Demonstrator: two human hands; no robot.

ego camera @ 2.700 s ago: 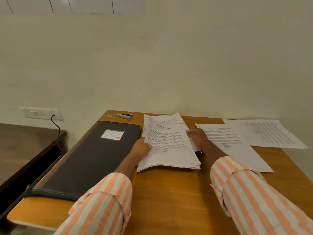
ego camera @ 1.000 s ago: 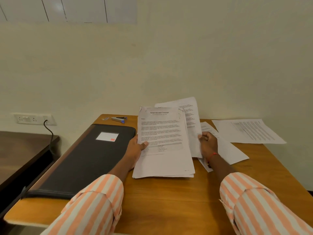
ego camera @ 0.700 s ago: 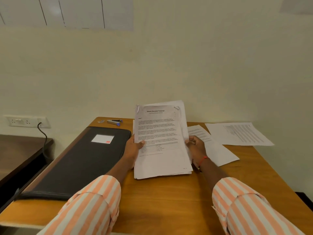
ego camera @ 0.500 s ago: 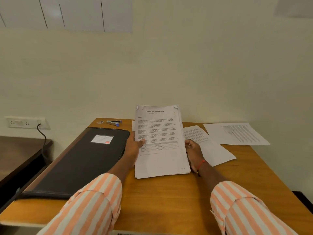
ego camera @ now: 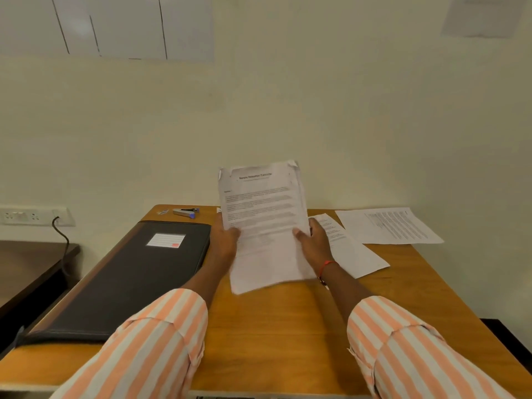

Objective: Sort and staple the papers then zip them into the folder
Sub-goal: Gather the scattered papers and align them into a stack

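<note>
Both hands grip one stack of papers (ego camera: 262, 214), held up on end between them. The left hand (ego camera: 226, 240) pinches its left edge with the thumb across the front sheet, and the right hand (ego camera: 315, 240) clasps the right edge the same way. The top corners are dog-eared. The lower edge is blurred, so I cannot tell whether it touches the table (ego camera: 273, 326).

Just left of the left hand lies the black folder (ego camera: 129, 277), flat and closed, with a white label on its cover. Beyond the left hand, past the folder's far end, a small stapler (ego camera: 185, 212) lies by the wall, with a tiny metal bit (ego camera: 163, 211) beside it (too small to identify).

Right of the right hand a loose sheet (ego camera: 354, 254) lies flat, partly hidden behind that hand and the stack. Farther right is a second printed sheet (ego camera: 391, 228), apart from the first. A red thread (ego camera: 326, 266) circles the right wrist.

Far left, a wall socket (ego camera: 31, 216) has a dark cable (ego camera: 62, 240) hanging to a dark side table (ego camera: 28, 263).
</note>
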